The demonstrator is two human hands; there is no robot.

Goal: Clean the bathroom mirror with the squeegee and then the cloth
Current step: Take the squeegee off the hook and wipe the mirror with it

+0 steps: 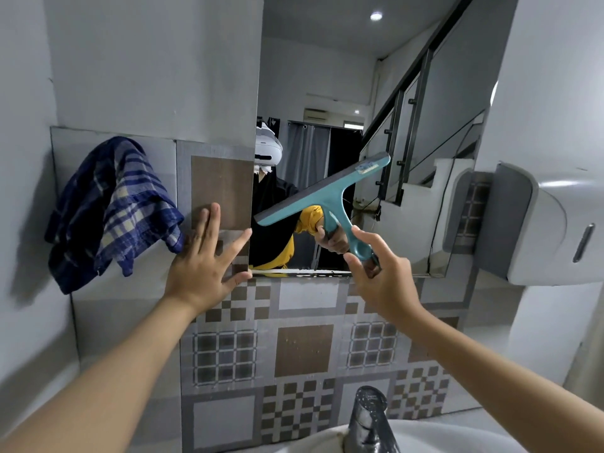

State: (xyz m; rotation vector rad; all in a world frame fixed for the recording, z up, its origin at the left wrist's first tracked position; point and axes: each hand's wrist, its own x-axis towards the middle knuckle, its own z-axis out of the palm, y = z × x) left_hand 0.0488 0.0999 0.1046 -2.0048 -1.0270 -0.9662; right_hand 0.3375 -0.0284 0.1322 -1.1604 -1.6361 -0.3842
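Note:
My right hand pinches the lower end of a teal squeegee by its handle. The squeegee's blade slants up to the right, in front of the lower part of the mirror. My left hand lies flat with fingers spread on the tiled wall, right at the mirror's lower left corner, holding nothing. A blue and cream checked cloth hangs on the wall to the left of that hand. The mirror reflects a person in black and yellow clothing.
A chrome tap and the rim of a white basin sit below, close to me. A white dispenser is mounted on the wall to the right of the mirror. Patterned grey and brown tiles cover the wall under the mirror.

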